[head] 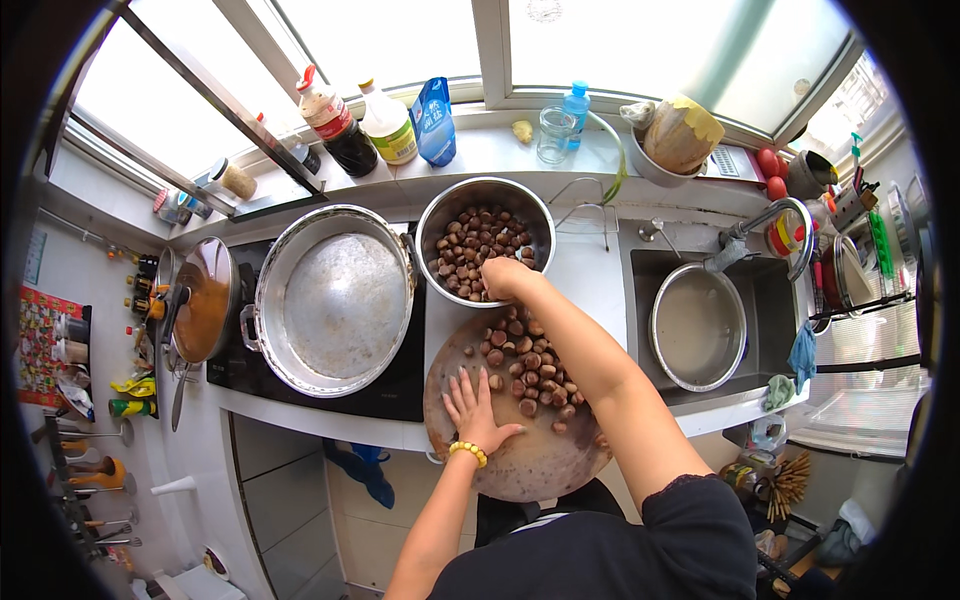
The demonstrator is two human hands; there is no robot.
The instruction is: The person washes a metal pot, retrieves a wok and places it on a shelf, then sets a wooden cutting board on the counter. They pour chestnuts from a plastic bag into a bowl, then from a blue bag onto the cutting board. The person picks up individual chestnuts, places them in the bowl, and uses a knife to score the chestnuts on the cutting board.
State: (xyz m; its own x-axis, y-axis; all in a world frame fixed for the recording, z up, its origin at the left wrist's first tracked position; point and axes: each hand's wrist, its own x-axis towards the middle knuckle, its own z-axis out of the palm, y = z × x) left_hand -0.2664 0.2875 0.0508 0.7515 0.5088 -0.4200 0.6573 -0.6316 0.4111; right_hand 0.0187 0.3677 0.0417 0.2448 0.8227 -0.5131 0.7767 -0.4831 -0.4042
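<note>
A round wooden cutting board (517, 457) overhangs the counter's front edge, with a pile of chestnuts (538, 367) on it. My left hand (478, 416) lies flat on the board with its fingers spread, left of the pile and close to a single chestnut. Beyond the board stands a deep steel pot (546, 225) holding many more chestnuts (480, 240). My right hand (510, 279) reaches over the near rim of this pot, its fingers down among the chestnuts. Those fingertips are hidden, so I cannot see whether they hold anything.
A wide, two-handled aluminium pot (337, 300) rests on the black cooktop (232, 360). At right, a basin of cloudy water (697, 326) sits in the sink (769, 330) below the faucet (806, 232). Bottles (337, 127) and a glass jar (555, 135) line the windowsill.
</note>
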